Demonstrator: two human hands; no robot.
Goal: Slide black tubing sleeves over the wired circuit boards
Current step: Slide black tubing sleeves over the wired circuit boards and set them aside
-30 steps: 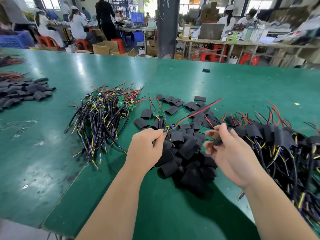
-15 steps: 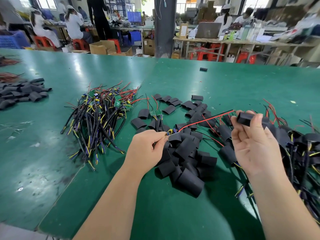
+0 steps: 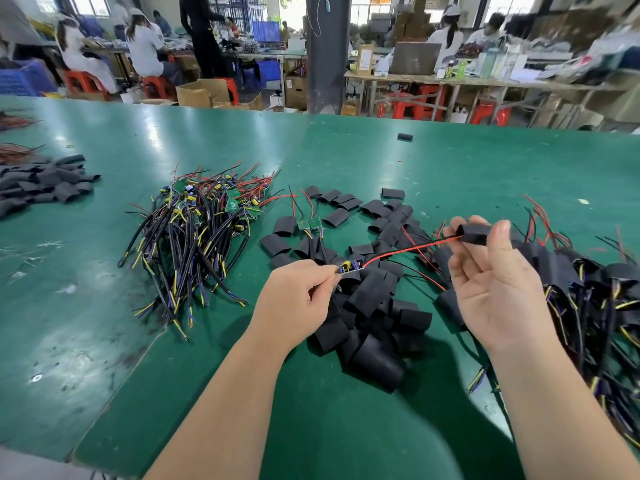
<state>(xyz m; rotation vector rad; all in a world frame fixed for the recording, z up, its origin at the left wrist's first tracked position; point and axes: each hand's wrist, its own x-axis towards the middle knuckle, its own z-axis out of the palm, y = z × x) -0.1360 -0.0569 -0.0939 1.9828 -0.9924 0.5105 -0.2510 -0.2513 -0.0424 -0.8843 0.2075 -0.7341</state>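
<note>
One green worktable (image 3: 450, 168), spanning your whole view; every item below lies on it or is held above it.

One heap of boards already in black sleeves (image 3: 588, 299), at your far right, with black cables and red leads sticking out.

One bundle of bare wired boards (image 3: 194, 237), at your left: green boards at the far end, black cables with yellow and blue tips fanning toward you.

One scatter of loose black sleeves (image 3: 370, 317), centre, directly under and between your hands. Two bare green boards (image 3: 309, 224) lie side by side on its far-left part.

One further pile of sleeves (image 3: 45, 183), far left edge, well apart from the rest.

Your right hand (image 3: 495, 292): raised, palm toward you, thumb and forefinger pinching one black tubing sleeve (image 3: 476, 233); the other fingers are loosely curled.

Your left hand (image 3: 294, 299): fingers curled, thumb and forefinger gripping a small circuit board (image 3: 349, 265), which juts out to the right of the fingertips.

One red lead (image 3: 408, 249), running taut from that board up to the left mouth of the held sleeve. The sleeve sits at the lead's far end, well apart from the board.

One stray sleeve (image 3: 404, 136), alone toward the far edge of the table.
</note>
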